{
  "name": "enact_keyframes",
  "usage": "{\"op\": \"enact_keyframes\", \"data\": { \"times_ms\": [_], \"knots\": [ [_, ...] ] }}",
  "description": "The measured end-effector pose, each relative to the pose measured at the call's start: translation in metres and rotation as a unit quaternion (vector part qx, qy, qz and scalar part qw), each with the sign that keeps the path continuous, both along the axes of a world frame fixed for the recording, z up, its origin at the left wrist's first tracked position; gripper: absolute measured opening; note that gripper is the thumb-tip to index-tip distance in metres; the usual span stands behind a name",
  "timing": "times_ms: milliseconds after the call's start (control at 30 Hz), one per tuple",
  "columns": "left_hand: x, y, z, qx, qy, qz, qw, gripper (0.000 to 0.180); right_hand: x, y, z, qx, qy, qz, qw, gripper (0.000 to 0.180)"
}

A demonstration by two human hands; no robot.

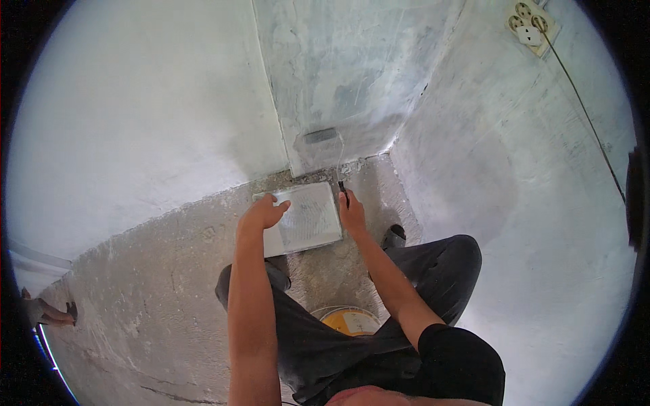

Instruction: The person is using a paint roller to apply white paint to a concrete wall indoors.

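My right hand (352,215) is closed around the black handle of a paint roller (320,136). The grey roller head lies against the low part of the wall, and its thin wire frame runs down to the handle. Below the wall, on the floor, is a white paint tray (308,218) with a ribbed slope. Over the left side of that tray is my left hand (264,212), its thumb and forefinger apart and nothing visible between them. Its other fingers are partly hidden, and I cannot tell whether they touch the tray.
A yellow and white bucket (352,321) stands between my legs. Loose rubble (332,173) lines the wall's foot. A socket block (531,30) with a plugged-in cable (586,111) is on the right wall. Another person's leg (55,314) shows at the far left.
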State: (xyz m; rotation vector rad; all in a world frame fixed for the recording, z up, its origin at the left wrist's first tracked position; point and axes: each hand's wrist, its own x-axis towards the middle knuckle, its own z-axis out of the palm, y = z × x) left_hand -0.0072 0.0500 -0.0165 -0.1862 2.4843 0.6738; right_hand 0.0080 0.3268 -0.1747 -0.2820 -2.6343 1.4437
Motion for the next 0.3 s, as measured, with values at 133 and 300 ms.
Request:
{"op": "enact_keyframes", "data": {
  "times_ms": [133, 300],
  "knots": [
    [-0.005, 0.02, 0.003, 0.007, 0.005, -0.012, 1.0, 0.077, -0.002, -0.001, 0.013, -0.025, 0.069, -0.006, 0.997, 0.047],
    [-0.01, 0.021, 0.003, -0.002, -0.008, -0.019, 1.0, 0.077, -0.019, -0.013, 0.026, -0.068, 0.157, -0.01, 0.985, 0.046]
  ]
}}
